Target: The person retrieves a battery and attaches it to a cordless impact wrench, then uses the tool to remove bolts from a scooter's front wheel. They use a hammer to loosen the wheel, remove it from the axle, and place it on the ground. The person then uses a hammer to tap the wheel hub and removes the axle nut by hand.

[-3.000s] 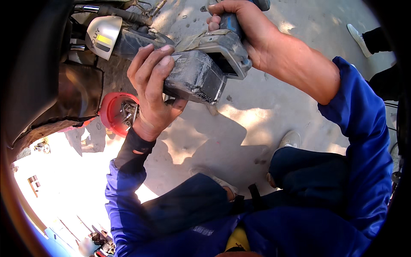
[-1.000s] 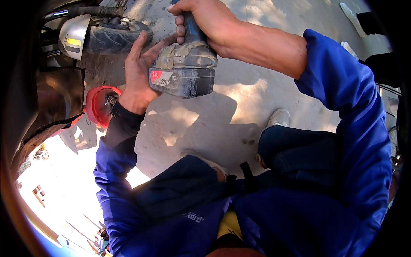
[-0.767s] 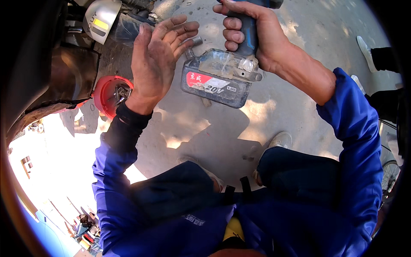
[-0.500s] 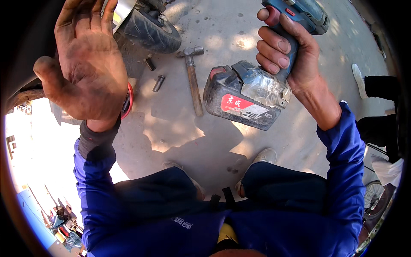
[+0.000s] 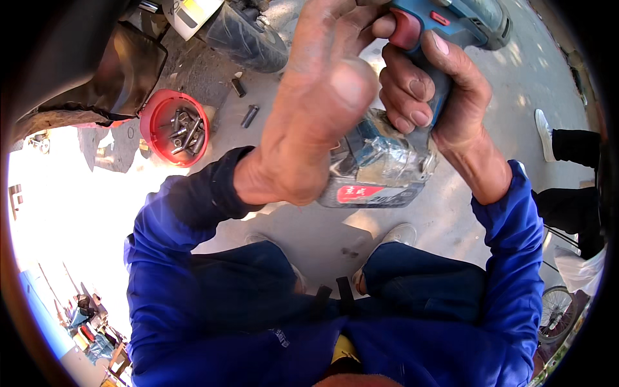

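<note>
Drill is raised close under the head camera, right hand wrapped tight round its grip so the taped battery hangs below, left hand half-curled against the battery's side (grasp unclear), steadying it; red bowl of bolts sits on the ground, well apart.

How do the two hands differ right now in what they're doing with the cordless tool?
The right hand is wrapped around the grip of the cordless power tool, fingers curled shut; the left hand is open, raised in front of the tool's battery pack, gripping nothing. The right hand shows its fingernails, while the left hand shows mostly its side and thumb. Both come from blue sleeves and look grimy.
</note>
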### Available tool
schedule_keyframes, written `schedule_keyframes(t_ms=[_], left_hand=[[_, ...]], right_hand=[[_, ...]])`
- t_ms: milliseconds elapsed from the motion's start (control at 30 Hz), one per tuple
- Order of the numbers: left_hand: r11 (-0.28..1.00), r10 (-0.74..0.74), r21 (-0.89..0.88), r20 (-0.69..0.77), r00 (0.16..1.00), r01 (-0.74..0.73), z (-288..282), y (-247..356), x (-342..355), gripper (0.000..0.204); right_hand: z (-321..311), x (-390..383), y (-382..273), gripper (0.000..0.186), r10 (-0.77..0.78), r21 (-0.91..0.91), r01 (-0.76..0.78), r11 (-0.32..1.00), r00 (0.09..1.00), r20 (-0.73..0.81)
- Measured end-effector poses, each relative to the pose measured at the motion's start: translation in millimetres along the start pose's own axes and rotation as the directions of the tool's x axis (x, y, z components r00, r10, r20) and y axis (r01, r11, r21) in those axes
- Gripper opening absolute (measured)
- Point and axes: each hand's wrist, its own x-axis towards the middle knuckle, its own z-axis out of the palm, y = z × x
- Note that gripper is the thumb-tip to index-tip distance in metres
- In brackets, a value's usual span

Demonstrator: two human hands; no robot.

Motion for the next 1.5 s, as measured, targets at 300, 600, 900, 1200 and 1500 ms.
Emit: schedule_keyframes(t_ms=[300, 600, 900, 1200, 1500], left_hand=[[0.96, -0.151, 0.254, 0.116, 0.982, 0.118, -37.7, -10.0, -12.6, 0.075], [0.476, -0.8, 0.85, 0.314, 0.511, 0.224, -83.9, 35.8, -86.0, 0.072], [0.347, -0.898, 0.737, 0.082, 0.433, 0.579, -119.6, 47.5, -138.9, 0.069], [0.364, -0.755, 0.679, -0.185, 0.629, 0.637, -205.6, 51.0, -175.1, 0.066], [0.49, -0.661, 0.634, -0.177, 0.729, 0.598, -241.8, 71.5, -170.4, 0.067]], right_hand=[[6.8, 3.0, 12.7, 0.039, -0.006, -0.153, -0.013, 0.988, 0.992, -0.125], [-11.2, -23.9, 50.9, 0.045, 0.02, -0.529, -0.164, 0.833, 0.963, -0.267], [-8.0, -4.3, 73.6, 0.026, 0.166, -0.69, -0.387, 0.611, 0.916, -0.366], [13.1, 56.7, 88.4, 0.024, 0.011, -0.638, -0.31, 0.705, 0.904, -0.427], [15.0, 102.7, 49.0, 0.037, 0.006, -0.634, -0.54, 0.554, 0.764, -0.646]])
